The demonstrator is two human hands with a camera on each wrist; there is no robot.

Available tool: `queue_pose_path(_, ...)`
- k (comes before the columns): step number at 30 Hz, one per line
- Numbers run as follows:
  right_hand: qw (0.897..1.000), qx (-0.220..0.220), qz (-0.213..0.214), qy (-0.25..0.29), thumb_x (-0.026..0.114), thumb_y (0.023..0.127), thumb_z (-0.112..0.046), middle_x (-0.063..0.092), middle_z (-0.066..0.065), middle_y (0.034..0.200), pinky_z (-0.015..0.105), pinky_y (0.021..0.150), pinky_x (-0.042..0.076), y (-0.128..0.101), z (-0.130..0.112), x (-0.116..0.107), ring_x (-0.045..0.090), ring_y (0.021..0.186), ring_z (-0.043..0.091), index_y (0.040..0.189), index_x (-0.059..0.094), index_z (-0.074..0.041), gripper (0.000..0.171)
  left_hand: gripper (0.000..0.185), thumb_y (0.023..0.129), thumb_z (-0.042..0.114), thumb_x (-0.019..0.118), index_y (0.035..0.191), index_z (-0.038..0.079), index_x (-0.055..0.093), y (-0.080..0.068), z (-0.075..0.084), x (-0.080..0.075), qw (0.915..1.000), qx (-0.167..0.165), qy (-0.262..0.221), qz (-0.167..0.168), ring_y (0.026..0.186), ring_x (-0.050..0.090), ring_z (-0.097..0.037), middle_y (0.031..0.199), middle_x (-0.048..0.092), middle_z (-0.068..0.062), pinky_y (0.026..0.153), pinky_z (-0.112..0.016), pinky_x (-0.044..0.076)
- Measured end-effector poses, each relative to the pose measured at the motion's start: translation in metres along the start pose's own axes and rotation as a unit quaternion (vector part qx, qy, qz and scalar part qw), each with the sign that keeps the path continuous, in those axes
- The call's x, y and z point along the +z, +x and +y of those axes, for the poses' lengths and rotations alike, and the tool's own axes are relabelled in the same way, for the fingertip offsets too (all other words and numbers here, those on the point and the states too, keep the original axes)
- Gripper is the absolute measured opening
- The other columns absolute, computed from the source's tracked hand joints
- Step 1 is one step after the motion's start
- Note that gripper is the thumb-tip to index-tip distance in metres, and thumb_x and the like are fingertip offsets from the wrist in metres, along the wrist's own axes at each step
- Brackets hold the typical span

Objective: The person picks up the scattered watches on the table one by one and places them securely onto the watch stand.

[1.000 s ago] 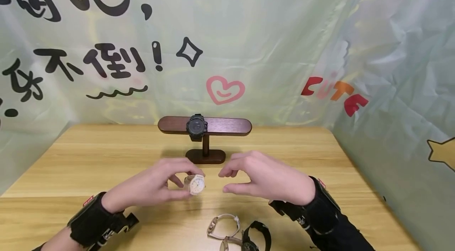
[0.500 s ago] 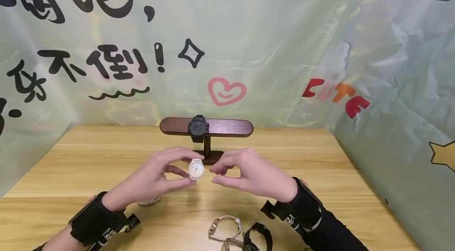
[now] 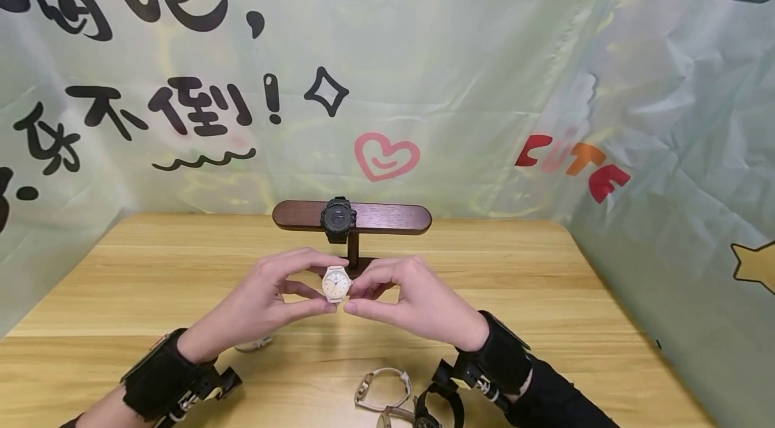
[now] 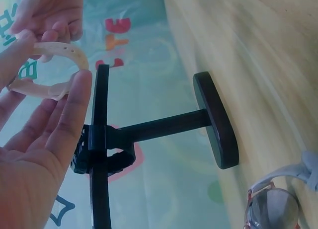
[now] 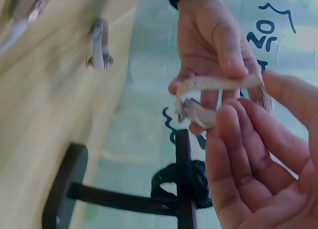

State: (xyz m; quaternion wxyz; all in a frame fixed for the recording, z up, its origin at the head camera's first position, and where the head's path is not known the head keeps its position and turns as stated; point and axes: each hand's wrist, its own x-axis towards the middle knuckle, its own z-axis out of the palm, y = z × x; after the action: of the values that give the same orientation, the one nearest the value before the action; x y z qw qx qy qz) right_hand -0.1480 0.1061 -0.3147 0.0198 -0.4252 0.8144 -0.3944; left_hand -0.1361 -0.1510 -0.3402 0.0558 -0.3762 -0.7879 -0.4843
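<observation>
Above the table, in front of the stand, a white wristwatch [image 3: 336, 284] is held with its dial facing the head camera. My left hand [image 3: 275, 293] grips it from the left, thumb below and fingers above. From the other side my right hand [image 3: 412, 297] has its thumb and curled fingers at the edge of the case, pinching it. The white strap [image 4: 74, 52] forms a closed loop in the left wrist view. Behind both hands, a dark wooden watch stand [image 3: 393, 218] carries a black digital watch [image 3: 338, 218]; its base is partly hidden.
On the wooden table [image 3: 514, 266] near the front lie a slim white-strapped watch [image 3: 383, 389], a tan-strapped watch [image 3: 396, 416] and a black watch [image 3: 455, 403]. Another pale watch [image 3: 254, 345] sits beside my left wrist. Printed cloth [image 3: 472, 78] hangs behind.
My left hand has raised the white wristwatch slightly and turned its dial toward the head camera. The right hand has moved left until its fingers meet the case.
</observation>
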Motion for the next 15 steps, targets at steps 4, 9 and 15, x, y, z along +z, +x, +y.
queue_pose_path(4,0.999,0.030,0.014,0.038,0.072,0.092,-0.040,0.072,-0.019,0.090,0.024,0.073,0.056,0.001,-0.001,0.004,0.064,0.082,0.004,0.096,0.076,-0.033,0.010,0.050,0.087,0.016,0.078,0.134,0.022,0.062,0.001,0.000,0.003,0.9998,0.016,-0.006,0.010,0.112,0.065,-0.019,0.128,0.064,0.000,0.080,-0.029,0.063)
queue_pose_path(9,0.995,0.058,0.025,0.078,0.074,0.091,-0.036,0.073,-0.017,0.086,0.025,0.071,0.057,0.002,0.000,0.009,0.065,0.078,0.007,0.090,0.076,-0.030,0.006,0.050,0.087,0.012,0.077,0.134,0.019,0.062,0.001,-0.001,0.006,0.9991,0.036,-0.009,0.018,0.111,0.065,-0.013,0.129,0.064,-0.003,0.080,-0.030,0.063)
queue_pose_path(15,0.991,0.068,0.036,0.110,0.074,0.092,-0.032,0.073,-0.008,0.083,0.023,0.065,0.053,0.002,0.001,0.011,0.061,0.072,0.009,0.088,0.076,-0.027,0.007,0.052,0.088,0.012,0.076,0.137,0.014,0.060,0.002,0.001,0.009,0.9991,0.034,-0.016,0.021,0.112,0.065,-0.015,0.133,0.061,-0.007,0.082,-0.030,0.063)
